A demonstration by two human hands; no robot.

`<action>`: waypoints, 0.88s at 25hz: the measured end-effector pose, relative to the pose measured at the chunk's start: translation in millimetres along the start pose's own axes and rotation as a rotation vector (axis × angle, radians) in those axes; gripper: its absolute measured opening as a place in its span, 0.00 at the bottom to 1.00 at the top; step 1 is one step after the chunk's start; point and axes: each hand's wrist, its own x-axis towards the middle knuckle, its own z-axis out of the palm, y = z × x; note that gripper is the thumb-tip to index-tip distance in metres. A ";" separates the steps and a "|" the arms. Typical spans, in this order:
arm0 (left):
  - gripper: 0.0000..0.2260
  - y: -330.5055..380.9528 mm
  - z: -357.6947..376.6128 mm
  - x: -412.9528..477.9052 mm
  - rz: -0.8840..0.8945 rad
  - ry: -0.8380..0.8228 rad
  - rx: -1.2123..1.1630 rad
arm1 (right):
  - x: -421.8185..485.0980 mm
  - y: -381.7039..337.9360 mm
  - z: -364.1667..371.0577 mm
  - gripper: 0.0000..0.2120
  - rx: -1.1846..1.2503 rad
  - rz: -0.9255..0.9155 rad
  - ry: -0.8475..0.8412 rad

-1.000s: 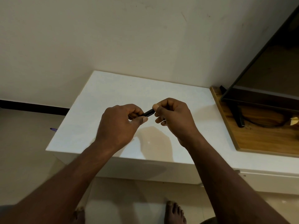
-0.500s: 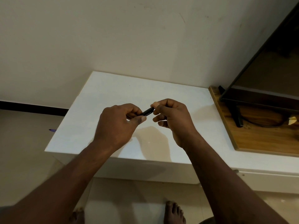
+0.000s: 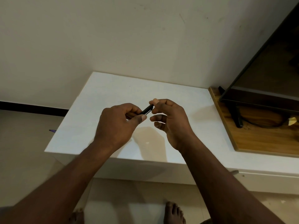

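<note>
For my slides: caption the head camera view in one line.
Left hand and right hand pinch a slim black pen above a white tabletop beside a television.

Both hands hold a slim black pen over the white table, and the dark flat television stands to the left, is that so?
No: the head view shows the dark flat television on the right, not the left. The left hand and right hand do hold the slim black pen over the white table.

The left hand hides most of the black pen; the screen is cut off rightward.
</note>
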 end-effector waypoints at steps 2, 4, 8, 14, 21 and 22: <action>0.07 0.2 -0.4 0.6 -0.011 0.006 -0.014 | 0.1 0.6 0.6 0.06 0.030 -0.016 -0.001; 0.06 0.3 -1.5 0.5 -0.017 0.005 -0.023 | 0.5 1.0 1.5 0.06 0.031 -0.023 0.026; 0.07 1.1 -1.5 -0.9 -0.016 -0.014 -0.017 | 0.1 2.3 2.6 0.08 0.016 -0.004 0.067; 0.08 3.1 -2.5 0.8 -0.004 0.009 -0.014 | -4.8 2.3 9.1 0.06 -0.005 0.029 -0.033; 0.08 0.7 1.8 -0.7 -0.043 -0.139 -0.020 | -0.7 -0.5 2.7 0.08 0.096 0.001 0.077; 0.07 1.0 3.4 -1.2 -0.042 -0.164 -0.025 | 0.1 -1.4 0.9 0.10 0.142 -0.002 0.098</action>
